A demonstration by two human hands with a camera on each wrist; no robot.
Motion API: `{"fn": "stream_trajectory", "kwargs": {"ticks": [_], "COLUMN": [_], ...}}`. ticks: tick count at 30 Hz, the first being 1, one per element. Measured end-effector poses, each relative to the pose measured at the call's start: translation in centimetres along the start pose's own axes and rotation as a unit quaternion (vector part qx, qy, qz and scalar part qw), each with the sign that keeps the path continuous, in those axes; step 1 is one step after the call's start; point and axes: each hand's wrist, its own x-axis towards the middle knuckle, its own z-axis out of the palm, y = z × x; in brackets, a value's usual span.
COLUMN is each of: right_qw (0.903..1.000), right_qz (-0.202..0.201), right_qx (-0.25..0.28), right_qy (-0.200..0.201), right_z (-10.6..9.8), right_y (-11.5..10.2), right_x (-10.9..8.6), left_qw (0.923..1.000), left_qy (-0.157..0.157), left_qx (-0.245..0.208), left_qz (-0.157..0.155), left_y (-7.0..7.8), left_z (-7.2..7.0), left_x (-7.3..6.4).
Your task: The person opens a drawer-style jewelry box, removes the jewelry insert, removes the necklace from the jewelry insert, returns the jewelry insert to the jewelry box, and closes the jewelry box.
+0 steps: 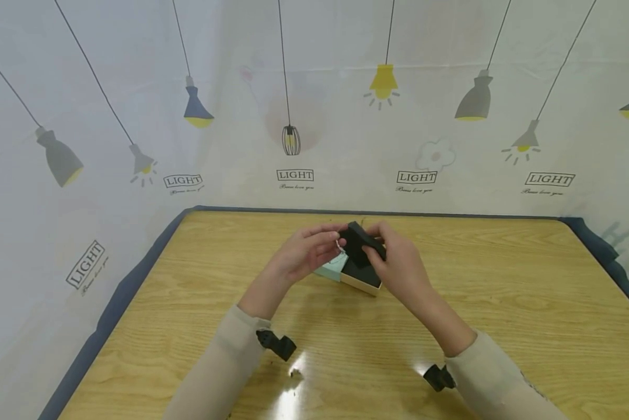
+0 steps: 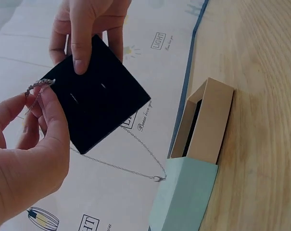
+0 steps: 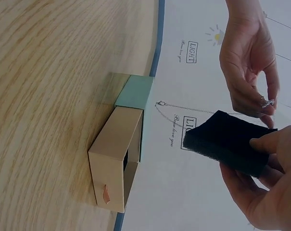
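My left hand pinches the sparkling silver pendant of a necklace between thumb and fingertips, close to one corner of a black foam pad. From there the thin chain hangs in a loop behind the pad, with a small clasp at its low end. My right hand grips the square foam pad by its edge, thumb on one face. Two short slits show in that face. Below both hands a jewellery box stands on the table, its beige drawer partly out of the mint-green sleeve.
The wooden table runs back to a pale cloth printed with hanging lamps. A small ribbon tab sticks out from the drawer's front. Dark camera mounts sit on both wrists.
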Motion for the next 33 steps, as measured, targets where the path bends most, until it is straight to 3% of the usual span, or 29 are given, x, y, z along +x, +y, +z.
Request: {"fn": "stream_trajectory", "kwargs": {"ticks": [4,10,16,33], "right_qw": [1.0,0.9999,0.9997,0.9998], "right_qz": [0.001,0.004,0.015,0.006], "right_qx": [-0.005,-0.011,-0.017,-0.017], "right_qy": [0.001,-0.002,-0.012,-0.007], "right_z": [0.0,0.0,-0.1,-0.5], "right_y": [0.2,0.4,0.6,1.2], "right_x": [-0.1,-0.3,-0.5,-0.8], "left_qw": [1.0,0.9991,0.9976,0.9942], "left_qy": [-0.004,-0.001,0.009,0.062], "left_qx": [-0.003,0.014,-0.003,-0.013], "left_qz": [0.006,0.041,0.069,0.087], "left_y": [0.4,1.1,2.0,4.5], "left_z": [0.1,-0.1,-0.9,-3.1], "left_x": [-0.1,-0.3,-0.6,-1.7]}}
